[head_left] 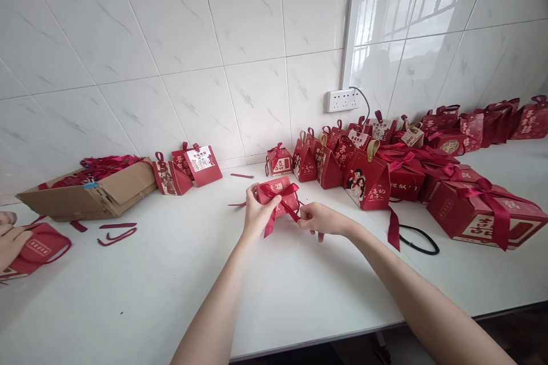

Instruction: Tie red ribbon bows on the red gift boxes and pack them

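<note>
Premises: small packing room, domestic or workshop (cannot tell which). Evidence: glossy white wall tiles [192, 40] with a barred window reflected in them, wall socket [342, 100], long white worktop [171, 296] crowded with red gift boxes [483, 214], carton [85, 194] of ribbons [107, 165].

Glossy white marbled wall tiles [192, 40] are rising behind the white counter [171, 296]. A white socket strip [342, 100] is hanging low on the wall, and barred window light [406, 0] is reflecting off the right-hand tiles.

Red gift box [278, 198] – darker red ribbon [280, 189]; white table [171, 285]; brown carton [92, 193].
</note>
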### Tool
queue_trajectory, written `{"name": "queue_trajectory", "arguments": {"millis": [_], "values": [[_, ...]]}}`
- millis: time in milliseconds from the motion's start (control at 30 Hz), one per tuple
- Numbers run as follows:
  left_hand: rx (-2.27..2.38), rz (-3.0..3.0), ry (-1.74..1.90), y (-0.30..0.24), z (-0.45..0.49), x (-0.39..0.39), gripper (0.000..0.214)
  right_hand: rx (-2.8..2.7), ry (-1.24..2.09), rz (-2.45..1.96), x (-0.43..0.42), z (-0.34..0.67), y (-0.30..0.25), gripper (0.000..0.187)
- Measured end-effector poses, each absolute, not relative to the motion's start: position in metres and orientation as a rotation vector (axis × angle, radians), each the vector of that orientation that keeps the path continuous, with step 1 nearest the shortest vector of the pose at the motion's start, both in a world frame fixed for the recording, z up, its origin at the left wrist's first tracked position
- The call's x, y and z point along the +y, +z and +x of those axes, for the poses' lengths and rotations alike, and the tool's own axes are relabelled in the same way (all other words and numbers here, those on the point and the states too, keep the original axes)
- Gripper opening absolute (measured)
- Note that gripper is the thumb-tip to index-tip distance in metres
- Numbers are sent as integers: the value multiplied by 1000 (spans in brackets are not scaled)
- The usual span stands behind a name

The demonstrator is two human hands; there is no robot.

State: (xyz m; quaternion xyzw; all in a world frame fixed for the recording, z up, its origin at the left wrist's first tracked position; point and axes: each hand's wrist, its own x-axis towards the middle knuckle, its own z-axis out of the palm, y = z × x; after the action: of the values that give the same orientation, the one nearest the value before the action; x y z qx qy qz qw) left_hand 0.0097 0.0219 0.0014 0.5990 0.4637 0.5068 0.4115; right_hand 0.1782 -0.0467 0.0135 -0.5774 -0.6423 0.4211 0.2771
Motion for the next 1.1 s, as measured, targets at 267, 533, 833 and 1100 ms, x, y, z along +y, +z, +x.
{"name": "queue_trajectory", "arguments": {"millis": [267,533,833,1100], "values": [[1139,1529,1294,0,9,23,58,-1667,1126,-1543,-44,179,14,34],[1002,1581,1129,-3,12,17,60,-1346,659,-1370,-38,178,11,35],[1008,1682,1243,1,15,8,68,-1218,792,-1281,-42,174,19,45],[984,1910,1451,2,13,8,32,-1132,950,-1187,-42,172,18,49]]}}
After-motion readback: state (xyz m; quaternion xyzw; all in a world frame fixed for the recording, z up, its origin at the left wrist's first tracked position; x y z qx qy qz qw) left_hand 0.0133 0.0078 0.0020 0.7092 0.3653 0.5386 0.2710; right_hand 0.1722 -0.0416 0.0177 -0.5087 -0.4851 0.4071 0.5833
